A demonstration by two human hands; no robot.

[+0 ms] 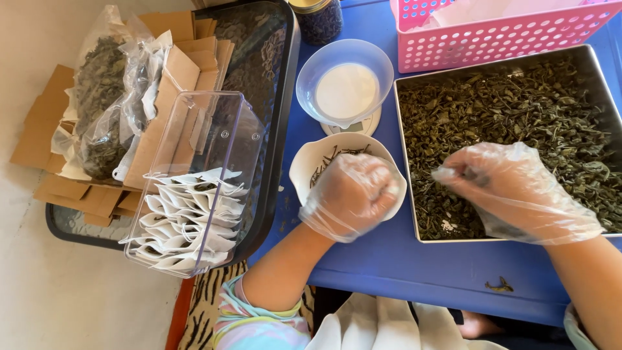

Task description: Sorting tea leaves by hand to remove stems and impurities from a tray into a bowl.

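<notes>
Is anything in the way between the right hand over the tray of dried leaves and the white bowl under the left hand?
Nothing visible. Right hand, tray and white bowl sit side by side; only the left hand hovers over the bowl.

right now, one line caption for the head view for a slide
Gloved left hand over a white bowl, gloved right hand picking through a metal tray of dried leaves.

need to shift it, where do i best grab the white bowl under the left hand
Grip the white bowl at its bare left rim, coming from the left: the left hand covers the right part, and the tray crowds that side.
</notes>
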